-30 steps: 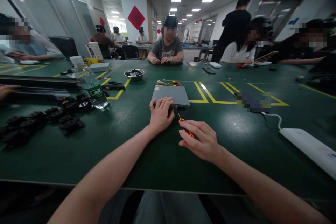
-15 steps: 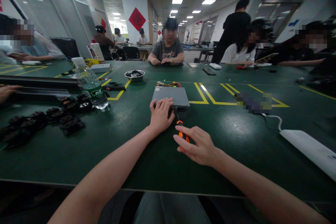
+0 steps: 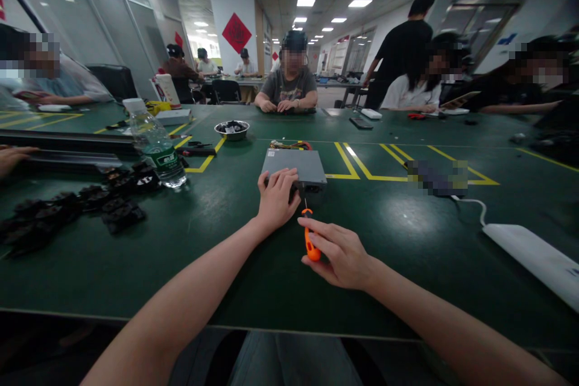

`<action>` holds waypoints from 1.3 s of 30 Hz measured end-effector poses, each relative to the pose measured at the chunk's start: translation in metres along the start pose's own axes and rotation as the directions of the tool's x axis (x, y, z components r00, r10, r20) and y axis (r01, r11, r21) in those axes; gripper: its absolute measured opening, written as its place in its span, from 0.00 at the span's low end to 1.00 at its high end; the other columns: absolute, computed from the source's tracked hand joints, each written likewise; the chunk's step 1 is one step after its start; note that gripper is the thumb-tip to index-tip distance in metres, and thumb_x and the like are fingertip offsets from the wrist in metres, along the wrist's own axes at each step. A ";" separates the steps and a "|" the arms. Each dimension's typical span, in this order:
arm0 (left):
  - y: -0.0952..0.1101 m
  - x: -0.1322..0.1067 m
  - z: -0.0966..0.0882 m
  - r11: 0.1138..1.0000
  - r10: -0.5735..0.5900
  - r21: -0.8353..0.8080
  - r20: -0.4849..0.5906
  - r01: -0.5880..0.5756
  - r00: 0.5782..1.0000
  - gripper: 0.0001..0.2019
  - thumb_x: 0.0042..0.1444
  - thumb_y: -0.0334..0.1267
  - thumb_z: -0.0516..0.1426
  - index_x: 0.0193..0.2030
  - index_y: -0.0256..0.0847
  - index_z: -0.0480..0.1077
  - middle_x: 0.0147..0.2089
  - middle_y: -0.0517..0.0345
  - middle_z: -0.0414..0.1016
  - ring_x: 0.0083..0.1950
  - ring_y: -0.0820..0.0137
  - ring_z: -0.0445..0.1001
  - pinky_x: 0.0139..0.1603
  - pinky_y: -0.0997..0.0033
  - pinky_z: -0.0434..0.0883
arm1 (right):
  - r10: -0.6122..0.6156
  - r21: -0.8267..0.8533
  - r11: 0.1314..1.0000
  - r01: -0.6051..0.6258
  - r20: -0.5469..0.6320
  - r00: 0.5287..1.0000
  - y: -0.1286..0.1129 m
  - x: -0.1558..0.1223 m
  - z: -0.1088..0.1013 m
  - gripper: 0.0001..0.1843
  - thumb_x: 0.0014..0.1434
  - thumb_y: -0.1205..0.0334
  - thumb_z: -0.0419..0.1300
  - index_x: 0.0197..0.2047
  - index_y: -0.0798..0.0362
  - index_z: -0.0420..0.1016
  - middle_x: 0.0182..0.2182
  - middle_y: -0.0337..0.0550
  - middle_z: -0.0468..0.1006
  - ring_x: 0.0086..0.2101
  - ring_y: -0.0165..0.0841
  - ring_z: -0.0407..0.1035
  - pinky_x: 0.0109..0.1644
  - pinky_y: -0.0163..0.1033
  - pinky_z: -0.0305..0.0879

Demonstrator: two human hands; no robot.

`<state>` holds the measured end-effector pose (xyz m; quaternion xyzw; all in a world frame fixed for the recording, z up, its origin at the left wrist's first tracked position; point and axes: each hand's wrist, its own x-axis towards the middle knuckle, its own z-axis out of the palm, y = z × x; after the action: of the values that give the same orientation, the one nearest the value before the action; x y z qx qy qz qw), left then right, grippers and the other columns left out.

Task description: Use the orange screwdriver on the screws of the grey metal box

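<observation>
A grey metal computer power supply (image 3: pixel 296 161) lies on the green table, with coloured wires bunched at its far side. My left hand (image 3: pixel 278 196) is closed over its near left corner, fingers bent across the top. An orange and black screwdriver (image 3: pixel 311 241) sits between the thumb and fingers of my right hand (image 3: pixel 341 253). Its thin shaft points away from me at the near face of the power supply, beside my left thumb. Whether the tip touches that face, I cannot tell.
Left of me stand a water bottle (image 3: pixel 160 148) and several black parts (image 3: pixel 120 214). Farther back is a metal bowl (image 3: pixel 232 129). A phone (image 3: pixel 434 176) with a white cable and a white power bank (image 3: pixel 529 253) lie right. A person (image 3: pixel 289 81) sits opposite.
My right hand's grip on the screwdriver has shifted, so more of the orange handle shows and it stands straighter. My left hand and the power supply stay put.
</observation>
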<state>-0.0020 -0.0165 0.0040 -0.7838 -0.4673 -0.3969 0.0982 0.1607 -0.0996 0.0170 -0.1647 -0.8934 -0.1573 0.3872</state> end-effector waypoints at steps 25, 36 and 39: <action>-0.001 -0.001 0.002 1.000 -0.001 -0.005 0.005 0.001 1.000 0.14 0.53 0.34 0.53 0.47 0.46 0.62 0.56 0.58 0.68 0.59 0.64 0.61 0.62 0.53 0.45 | -0.017 -0.107 0.994 0.021 0.031 0.999 -0.002 0.003 -0.006 0.15 0.57 0.64 0.52 0.48 0.53 0.64 0.46 0.54 0.70 0.41 0.35 0.69 0.36 0.37 0.68; 0.001 0.000 0.001 1.000 -0.011 -0.010 0.004 0.011 1.000 0.12 0.54 0.35 0.52 0.46 0.46 0.62 0.55 0.58 0.68 0.59 0.64 0.61 0.64 0.52 0.41 | 0.037 -0.144 0.989 -0.038 -0.008 0.999 -0.005 0.000 -0.005 0.09 0.57 0.57 0.56 0.36 0.54 0.64 0.39 0.49 0.74 0.34 0.28 0.70 0.33 0.32 0.68; 0.001 0.001 0.001 1.000 0.000 -0.015 -0.001 0.000 1.000 0.12 0.54 0.35 0.52 0.46 0.45 0.62 0.55 0.58 0.68 0.59 0.64 0.61 0.65 0.52 0.38 | 0.005 -0.209 0.978 0.005 0.051 0.999 -0.007 0.001 -0.006 0.10 0.57 0.61 0.55 0.43 0.53 0.67 0.41 0.50 0.72 0.38 0.30 0.70 0.34 0.32 0.68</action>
<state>-0.0008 -0.0158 0.0038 -0.7844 -0.4643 -0.4008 0.0923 0.1609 -0.1078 0.0210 -0.2085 -0.8816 -0.2461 0.3447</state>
